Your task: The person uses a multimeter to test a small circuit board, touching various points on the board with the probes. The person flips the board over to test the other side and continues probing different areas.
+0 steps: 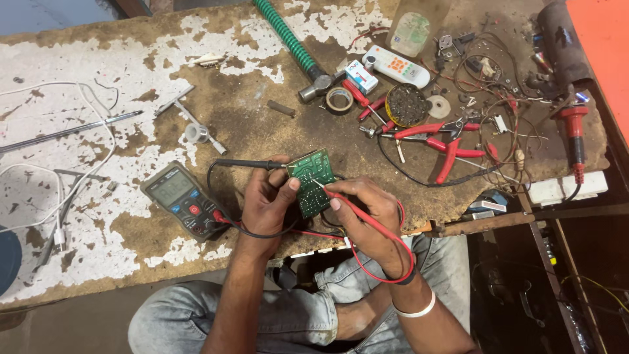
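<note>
A small green circuit board [312,181] is held up over the front edge of the worn workbench [131,124]. My left hand [267,203] grips its left side and also holds a black test probe [244,164] whose tip touches the board's top-left corner. My right hand [360,213] pinches a red test probe [354,210], with its metal tip on the middle of the board. Red and black leads run from both probes to a grey multimeter [183,198] lying on the bench left of my left hand.
Behind the board lie a hammer with a green handle [295,42], a tape roll [339,99], red pliers [432,134], a round tin [407,105], a white remote [397,67], loose wires and a red soldering iron [574,134]. White cables [62,190] trail at the left.
</note>
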